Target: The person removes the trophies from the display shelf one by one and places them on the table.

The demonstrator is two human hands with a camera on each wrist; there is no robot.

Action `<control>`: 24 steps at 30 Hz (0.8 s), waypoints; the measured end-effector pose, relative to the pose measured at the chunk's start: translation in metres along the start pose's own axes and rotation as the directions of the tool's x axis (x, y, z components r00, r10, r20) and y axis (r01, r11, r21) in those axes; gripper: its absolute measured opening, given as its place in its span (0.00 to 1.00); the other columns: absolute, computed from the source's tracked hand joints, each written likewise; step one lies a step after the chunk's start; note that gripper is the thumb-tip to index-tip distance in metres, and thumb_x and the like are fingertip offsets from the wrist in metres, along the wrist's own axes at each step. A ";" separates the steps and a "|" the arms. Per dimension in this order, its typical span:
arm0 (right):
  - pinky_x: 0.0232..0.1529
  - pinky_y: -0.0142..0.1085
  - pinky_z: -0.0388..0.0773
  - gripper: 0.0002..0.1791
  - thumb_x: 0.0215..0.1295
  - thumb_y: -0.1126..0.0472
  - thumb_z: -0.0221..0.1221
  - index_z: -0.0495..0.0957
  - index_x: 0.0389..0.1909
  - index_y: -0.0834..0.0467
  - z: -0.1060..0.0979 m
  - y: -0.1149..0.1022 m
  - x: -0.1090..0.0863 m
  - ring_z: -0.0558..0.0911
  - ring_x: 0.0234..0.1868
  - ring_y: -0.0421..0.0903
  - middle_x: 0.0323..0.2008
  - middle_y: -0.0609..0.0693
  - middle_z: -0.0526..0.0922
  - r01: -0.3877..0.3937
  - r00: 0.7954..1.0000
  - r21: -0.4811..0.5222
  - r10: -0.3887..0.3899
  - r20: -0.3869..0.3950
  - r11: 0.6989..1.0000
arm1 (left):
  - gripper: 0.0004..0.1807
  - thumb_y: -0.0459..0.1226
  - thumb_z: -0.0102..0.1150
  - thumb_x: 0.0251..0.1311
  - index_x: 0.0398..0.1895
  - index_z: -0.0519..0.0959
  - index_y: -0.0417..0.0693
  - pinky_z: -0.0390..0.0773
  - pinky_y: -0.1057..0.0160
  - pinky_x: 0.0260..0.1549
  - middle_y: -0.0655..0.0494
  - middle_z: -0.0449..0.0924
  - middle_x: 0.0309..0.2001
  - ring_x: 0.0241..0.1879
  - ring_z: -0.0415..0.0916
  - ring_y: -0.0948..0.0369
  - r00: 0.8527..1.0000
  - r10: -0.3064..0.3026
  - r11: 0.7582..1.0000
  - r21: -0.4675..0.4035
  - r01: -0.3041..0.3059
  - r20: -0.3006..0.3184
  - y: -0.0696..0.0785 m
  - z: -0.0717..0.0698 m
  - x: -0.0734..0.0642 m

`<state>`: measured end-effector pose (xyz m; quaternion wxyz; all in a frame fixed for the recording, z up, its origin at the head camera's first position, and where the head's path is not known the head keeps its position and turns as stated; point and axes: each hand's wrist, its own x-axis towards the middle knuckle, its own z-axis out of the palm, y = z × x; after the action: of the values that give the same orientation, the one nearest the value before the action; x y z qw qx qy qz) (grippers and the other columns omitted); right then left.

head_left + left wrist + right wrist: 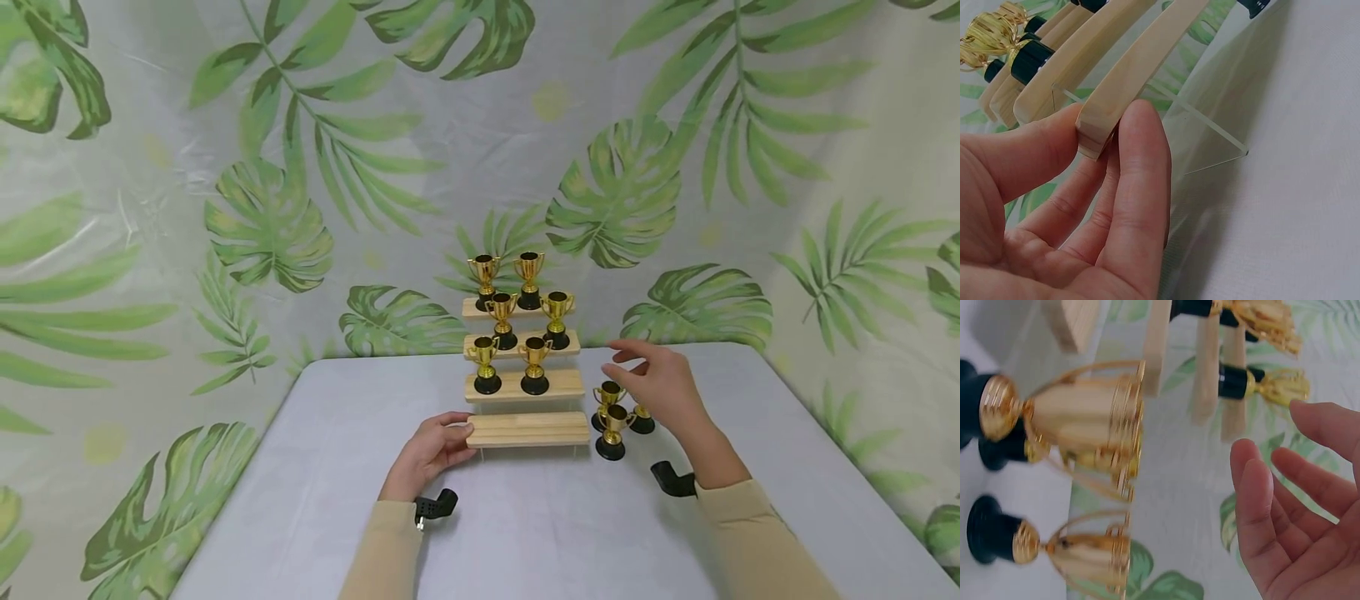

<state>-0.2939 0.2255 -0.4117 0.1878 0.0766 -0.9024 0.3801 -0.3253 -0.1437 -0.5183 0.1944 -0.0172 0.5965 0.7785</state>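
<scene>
A stepped stand with wooden shelves carries small gold trophy cups on black bases, two on each of its three upper shelves. My left hand (435, 450) pinches the left end of the bare lowest shelf (528, 429), thumb on top and fingers beneath, as the left wrist view shows up close. My right hand (663, 387) is raised over three trophies on the table, its fingers loosely bent and nothing between them. Of these, the front trophy (612, 432) stands closest to me, another trophy (609, 402) is behind it, and the third trophy (642, 419) is partly hidden by the hand.
The stand rests on clear legs (1210, 125) on a white-covered table (337, 500). A leaf-patterned curtain (465, 167) hangs behind the table and along its sides. Black wrist mounts (672, 481) are worn at both cuffs.
</scene>
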 end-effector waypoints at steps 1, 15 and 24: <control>0.25 0.40 0.80 0.26 0.65 0.45 0.67 0.80 0.61 0.50 0.002 -0.002 0.000 0.84 0.33 0.48 0.45 0.51 0.85 0.001 1.000 0.006 -0.001 0.006 1.000 | 0.26 0.28 0.64 0.64 0.64 0.70 0.31 0.85 0.58 0.41 0.40 0.79 0.49 0.42 0.83 0.53 1.000 0.001 1.000 -0.001 -0.001 0.002 0.000 0.000 0.000; 0.25 0.40 0.80 0.29 0.65 0.45 0.68 0.78 0.64 0.52 0.028 -0.029 0.010 0.83 0.33 0.47 0.49 0.52 0.84 0.024 0.998 0.115 -0.030 0.050 0.993 | 0.26 0.29 0.64 0.64 0.64 0.70 0.32 0.85 0.58 0.41 0.41 0.80 0.47 0.41 0.83 0.54 1.000 -0.008 1.000 -0.007 0.008 -0.001 0.001 0.001 0.000; 0.30 0.40 0.81 0.31 0.65 0.44 0.67 0.75 0.67 0.49 0.040 -0.042 0.019 0.84 0.36 0.47 0.50 0.50 0.83 -0.008 0.994 0.155 -0.009 0.108 0.988 | 0.26 0.29 0.64 0.64 0.64 0.70 0.32 0.85 0.58 0.40 0.40 0.79 0.48 0.41 0.83 0.54 1.000 -0.009 1.000 -0.012 0.009 -0.008 -0.001 0.000 0.002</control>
<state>-0.3105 0.1674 -0.4025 0.1320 0.1118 -0.8791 0.4442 -0.3266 -0.1430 -0.5196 0.1955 -0.0242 0.5924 0.7812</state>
